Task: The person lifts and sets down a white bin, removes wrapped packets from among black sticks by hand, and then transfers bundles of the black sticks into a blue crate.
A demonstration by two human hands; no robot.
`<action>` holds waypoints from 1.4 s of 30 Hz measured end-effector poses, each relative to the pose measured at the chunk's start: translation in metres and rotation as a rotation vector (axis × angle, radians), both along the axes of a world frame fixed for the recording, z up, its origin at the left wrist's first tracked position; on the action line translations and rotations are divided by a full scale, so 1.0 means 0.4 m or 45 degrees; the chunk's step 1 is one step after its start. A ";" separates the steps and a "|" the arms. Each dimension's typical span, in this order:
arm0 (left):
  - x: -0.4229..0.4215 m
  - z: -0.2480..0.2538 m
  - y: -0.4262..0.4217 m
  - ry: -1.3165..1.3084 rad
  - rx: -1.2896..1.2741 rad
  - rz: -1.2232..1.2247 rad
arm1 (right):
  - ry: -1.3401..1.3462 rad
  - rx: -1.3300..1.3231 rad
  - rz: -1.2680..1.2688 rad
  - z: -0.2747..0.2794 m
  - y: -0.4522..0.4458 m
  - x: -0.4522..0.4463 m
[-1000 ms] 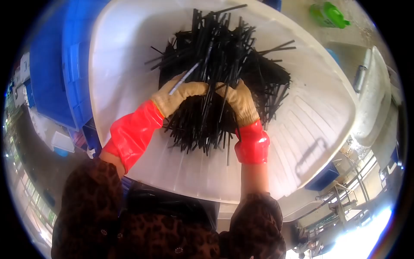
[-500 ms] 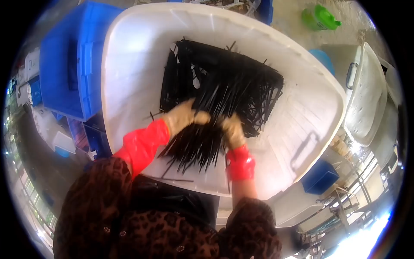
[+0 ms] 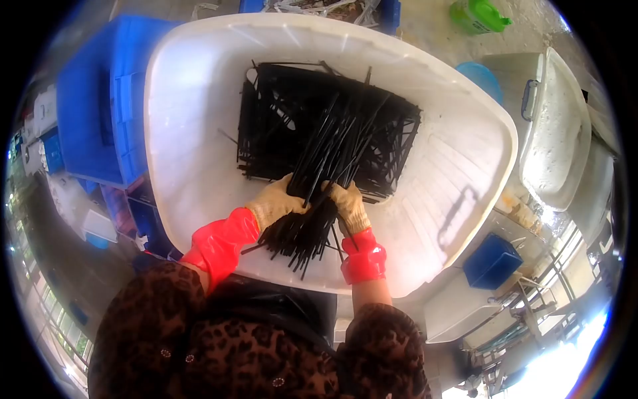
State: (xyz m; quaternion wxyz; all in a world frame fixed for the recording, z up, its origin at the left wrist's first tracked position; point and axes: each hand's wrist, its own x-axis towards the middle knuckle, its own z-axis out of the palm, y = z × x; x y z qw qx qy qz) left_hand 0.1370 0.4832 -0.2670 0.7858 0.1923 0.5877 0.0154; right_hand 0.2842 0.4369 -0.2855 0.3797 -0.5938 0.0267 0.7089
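A large white tub (image 3: 199, 133) fills the middle of the view. On its floor lie many thin black strips (image 3: 392, 120), with pale gaps showing at the left. My left hand (image 3: 276, 201), in a tan glove with a red cuff, is closed on the left side of a bundle of black strips (image 3: 322, 159). Closed on the same bundle from the right is my right hand (image 3: 347, 205), gloved alike. The bundle lies lengthwise between my hands, its near ends fanned out by the tub's near wall.
Blue crates (image 3: 126, 100) stand left of the tub. Behind it is a blue container of debris (image 3: 352, 10), with a green container (image 3: 478, 16) at the back right. A white lidded box (image 3: 555, 133) and a dark blue bin (image 3: 493, 261) are at the right.
Both hands have come nearer my body with the bundle, off the pile. The bundle is narrower and its strips lie more nearly parallel. The view has shifted.
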 end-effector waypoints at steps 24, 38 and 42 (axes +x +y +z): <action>0.031 -0.031 0.118 -0.165 0.411 0.202 | -0.362 0.237 0.227 -0.080 0.160 0.018; -0.102 -0.050 -0.162 0.037 0.572 -0.004 | -0.642 -0.255 0.900 0.044 0.010 -0.151; -0.094 0.061 -0.102 0.031 -0.203 0.728 | -0.609 -0.248 0.872 0.115 0.052 -0.168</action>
